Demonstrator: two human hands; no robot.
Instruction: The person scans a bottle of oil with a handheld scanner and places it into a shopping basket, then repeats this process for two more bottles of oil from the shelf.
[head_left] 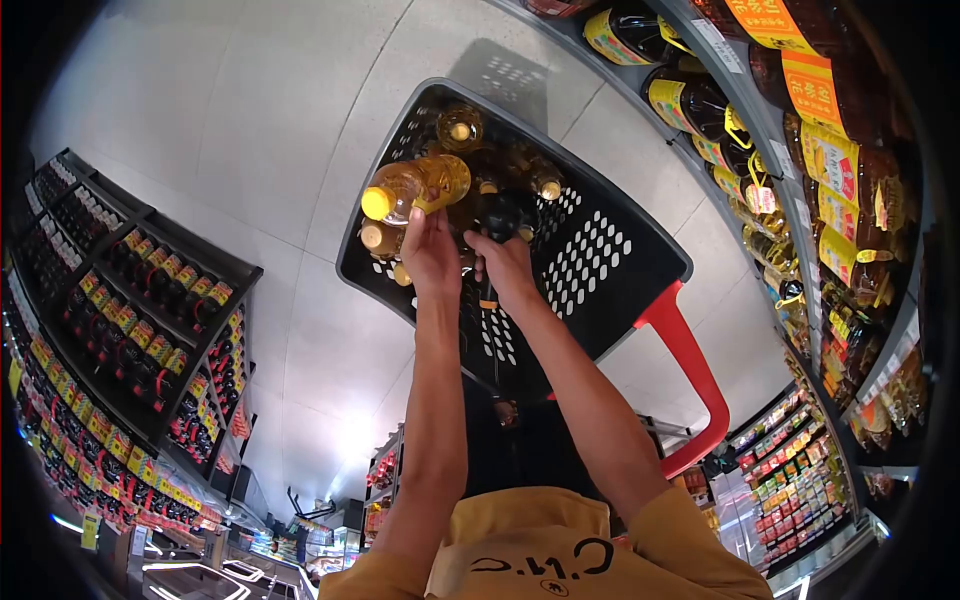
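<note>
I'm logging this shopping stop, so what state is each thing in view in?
Left hand: holding the yellow-capped bottle
Right hand: inside the basket, grip unclear
Yellow-capped bottle: closed, on its side
Basket: partly filled with bottles
Red handle: angled outward
Left shelf: stocked
Right shelf: stocked

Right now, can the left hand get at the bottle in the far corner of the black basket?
Probably not directly: the left hand holds a yellow-capped bottle, which lies between it and the corner bottle. It'd likely need to move that first.
</note>
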